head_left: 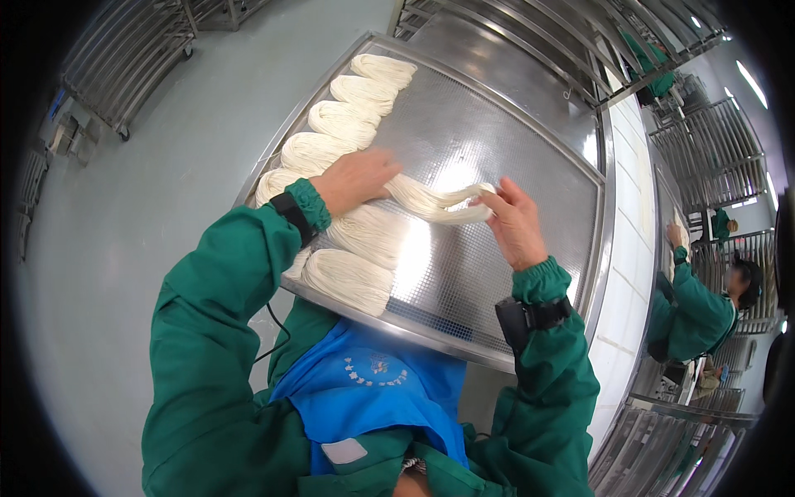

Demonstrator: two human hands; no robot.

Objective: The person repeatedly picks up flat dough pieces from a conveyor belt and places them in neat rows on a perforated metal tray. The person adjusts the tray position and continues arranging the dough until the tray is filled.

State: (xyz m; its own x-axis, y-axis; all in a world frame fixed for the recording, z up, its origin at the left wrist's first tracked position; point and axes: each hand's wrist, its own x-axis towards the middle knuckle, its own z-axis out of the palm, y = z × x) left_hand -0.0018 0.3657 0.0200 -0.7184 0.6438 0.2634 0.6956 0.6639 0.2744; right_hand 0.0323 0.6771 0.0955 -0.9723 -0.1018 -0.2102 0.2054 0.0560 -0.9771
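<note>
My right hand [514,225] grips the looped end of a bundle of thin white noodles [422,200], which stretches across to the left, just above a metal mesh tray [497,149]. My left hand [360,180] lies over the other end of this bundle, palm down; its fingertips are blurred, and whether they grip the strands cannot be told. Folded noodle bundles [348,279] lie in a row along the tray's left side, some above and some below my left hand. The tray's right part shows bare mesh.
Steel racks [136,62] on casters stand at the upper left, and another rack [534,31] rises beyond the tray. White tiles [621,248] run along the tray's right. A co-worker in green [702,310] reaches over a surface at the far right.
</note>
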